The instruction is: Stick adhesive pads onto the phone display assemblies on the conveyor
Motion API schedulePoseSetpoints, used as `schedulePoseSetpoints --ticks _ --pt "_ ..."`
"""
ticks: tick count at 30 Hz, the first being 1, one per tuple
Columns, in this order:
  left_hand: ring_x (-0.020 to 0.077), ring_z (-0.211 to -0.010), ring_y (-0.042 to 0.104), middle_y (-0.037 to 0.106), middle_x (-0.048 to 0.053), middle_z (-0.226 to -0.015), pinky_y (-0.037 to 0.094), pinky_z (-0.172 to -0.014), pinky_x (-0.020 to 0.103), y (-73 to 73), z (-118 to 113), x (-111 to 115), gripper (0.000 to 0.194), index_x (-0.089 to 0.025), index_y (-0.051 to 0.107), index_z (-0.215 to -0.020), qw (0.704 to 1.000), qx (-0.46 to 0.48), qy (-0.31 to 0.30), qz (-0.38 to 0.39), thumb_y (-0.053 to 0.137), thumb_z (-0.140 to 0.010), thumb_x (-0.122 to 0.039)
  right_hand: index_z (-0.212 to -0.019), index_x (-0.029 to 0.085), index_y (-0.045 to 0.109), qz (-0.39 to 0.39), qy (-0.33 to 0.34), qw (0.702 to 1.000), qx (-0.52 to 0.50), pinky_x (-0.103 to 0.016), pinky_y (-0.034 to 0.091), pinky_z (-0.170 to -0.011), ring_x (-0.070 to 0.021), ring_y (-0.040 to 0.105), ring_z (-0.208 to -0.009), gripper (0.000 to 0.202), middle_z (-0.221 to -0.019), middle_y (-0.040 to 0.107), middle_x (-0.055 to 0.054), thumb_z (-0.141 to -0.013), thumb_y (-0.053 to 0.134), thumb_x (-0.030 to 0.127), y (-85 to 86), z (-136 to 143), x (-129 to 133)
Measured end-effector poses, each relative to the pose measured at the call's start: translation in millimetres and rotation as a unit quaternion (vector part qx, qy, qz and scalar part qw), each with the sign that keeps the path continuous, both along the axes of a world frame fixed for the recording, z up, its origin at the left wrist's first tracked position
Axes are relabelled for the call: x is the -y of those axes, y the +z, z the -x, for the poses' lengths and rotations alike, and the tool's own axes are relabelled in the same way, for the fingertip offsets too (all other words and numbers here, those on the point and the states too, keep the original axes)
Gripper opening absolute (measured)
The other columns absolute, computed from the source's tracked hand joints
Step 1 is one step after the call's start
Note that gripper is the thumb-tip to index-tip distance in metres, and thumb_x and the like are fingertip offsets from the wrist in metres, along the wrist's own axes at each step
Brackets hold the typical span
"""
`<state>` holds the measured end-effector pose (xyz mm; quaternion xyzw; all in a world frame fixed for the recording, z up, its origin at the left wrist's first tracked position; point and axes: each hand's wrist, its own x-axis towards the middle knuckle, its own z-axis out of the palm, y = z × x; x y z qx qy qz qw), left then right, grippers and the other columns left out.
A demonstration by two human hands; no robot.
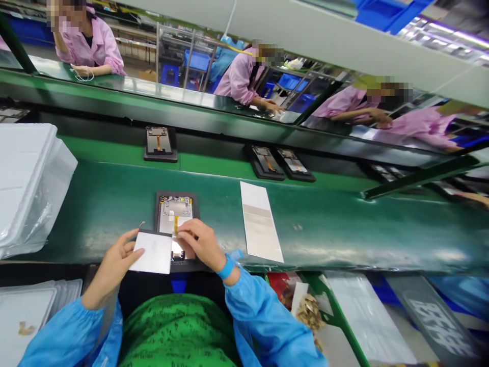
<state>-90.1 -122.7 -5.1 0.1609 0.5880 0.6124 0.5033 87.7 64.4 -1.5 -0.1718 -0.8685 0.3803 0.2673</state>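
My left hand (121,257) holds a flat white battery (153,253) by its left side, thumb on top. The battery has a dark strip along its upper edge, and a short thin wire sticks out at its upper left. Just beyond lies an opened tablet (179,204) in a dark tray, its circuit board showing at the top; the battery covers its lower left part. My right hand (202,242) reaches over the tablet with fingers pinched together at the lower end of an orange ribbon cable (176,224).
A white and beige sheet (262,221) lies to the right on the green bench. White plastic trays (26,178) are stacked at the left. Behind, a green conveyor (210,162) carries several tablets in dark trays. Co-workers in pink sit across. A green bin (340,316) stands below right.
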Motion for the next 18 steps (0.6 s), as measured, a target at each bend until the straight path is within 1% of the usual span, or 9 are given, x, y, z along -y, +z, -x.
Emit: schedulePoseSetpoints --ticks 2,3,6,8,10,12,14,16,18 --pt "0.0249 -0.082 0.074 0.075 0.012 -0.100 0.058 -0.068 0.032 -4.4 -7 -22 0.078 -0.014 0.043 -0.138 1.000 -0.018 -0.018 -0.015 0.082 -0.074 -0.037 -0.098 0.020 0.071 0.048 -0.032 0.998 -0.029 -0.028 0.052 -0.076 -0.0168 0.065 -0.088 0.010 -0.097 0.070 -0.004 -0.095 0.062 0.021 9.2 1 -6" --pt "0.0243 -0.079 0.074 0.075 0.011 -0.097 0.057 -0.066 0.031 -7.1 -10 -34 0.078 -0.013 0.043 -0.138 0.999 -0.026 -0.021 -0.019 0.081 -0.074 -0.038 -0.098 0.021 0.071 0.063 -0.038 0.997 -0.036 -0.028 0.052 -0.073 -0.0162 0.065 -0.085 0.010 -0.097 0.071 -0.004 -0.094 0.062 0.021 12.4 0 -8" --pt "0.0237 -0.080 0.073 0.075 0.009 -0.095 0.057 -0.066 0.032 -15.2 -20 -61 0.078 -0.013 0.041 -0.136 0.999 -0.047 -0.011 -0.022 0.080 -0.074 -0.038 -0.104 0.022 0.071 0.083 -0.038 0.995 -0.040 -0.028 0.052 -0.072 -0.0156 0.064 -0.081 0.013 -0.098 0.070 -0.004 -0.092 0.065 0.023 13.4 -8 -13" --pt "0.0249 -0.084 0.073 0.075 0.010 -0.096 0.058 -0.070 0.035 -19.3 -25 -70 0.077 -0.013 0.041 -0.135 0.998 -0.055 0.000 -0.019 0.080 -0.073 -0.039 -0.111 0.022 0.069 0.092 -0.057 0.993 -0.038 -0.030 0.053 -0.075 -0.0161 0.064 -0.082 0.020 -0.100 0.069 -0.005 -0.092 0.066 0.025 7.5 -20 -16" --pt "0.0264 -0.089 0.073 0.074 0.012 -0.098 0.058 -0.076 0.039 -22.1 -28 -73 0.074 -0.014 0.042 -0.131 0.998 -0.067 0.009 -0.012 0.079 -0.073 -0.040 -0.116 0.023 0.067 0.098 -0.091 0.991 -0.031 -0.032 0.054 -0.077 -0.0172 0.064 -0.086 0.023 -0.105 0.068 -0.006 -0.094 0.064 0.028 -1.0 -34 -17" --pt "0.0277 -0.093 0.073 0.074 0.013 -0.101 0.058 -0.081 0.043 -23.4 -30 -72 0.070 -0.015 0.044 -0.128 0.997 -0.078 0.012 -0.004 0.079 -0.073 -0.041 -0.117 0.023 0.066 0.089 -0.100 0.991 -0.012 -0.034 0.056 -0.080 -0.0197 0.065 -0.096 0.023 -0.115 0.067 -0.008 -0.095 0.063 0.030 -9.2 -47 -15" --pt "0.0286 -0.095 0.072 0.073 0.014 -0.104 0.057 -0.084 0.046 -23.3 -31 -71 0.066 -0.015 0.045 -0.124 0.996 -0.086 0.012 0.000 0.078 -0.074 -0.042 -0.123 0.024 0.063 0.053 -0.060 0.997 0.013 -0.040 0.054 -0.093 -0.0239 0.060 -0.115 0.029 -0.127 0.064 -0.010 -0.095 0.064 0.031 -15.0 -55 -12" --pt "0.0288 -0.097 0.072 0.073 0.015 -0.106 0.057 -0.086 0.047 -22.3 -32 -71 0.064 -0.015 0.045 -0.122 0.995 -0.094 0.012 0.002 0.078 -0.074 -0.042 -0.131 0.024 0.057 0.002 -0.001 0.999 0.042 -0.049 0.045 -0.108 -0.0271 0.048 -0.132 0.040 -0.141 0.056 -0.012 -0.093 0.067 0.031 -18.4 -58 -8" --pt "0.0283 -0.098 0.072 0.072 0.015 -0.106 0.056 -0.086 0.046 -20.8 -33 -71 0.062 -0.015 0.045 -0.121 0.995 -0.104 0.011 0.004 0.077 -0.075 -0.042 -0.136 0.022 0.052 -0.041 0.034 0.996 0.066 -0.053 0.039 -0.113 -0.0286 0.040 -0.138 0.048 -0.148 0.050 -0.013 -0.092 0.069 0.029 -20.6 -56 -5"
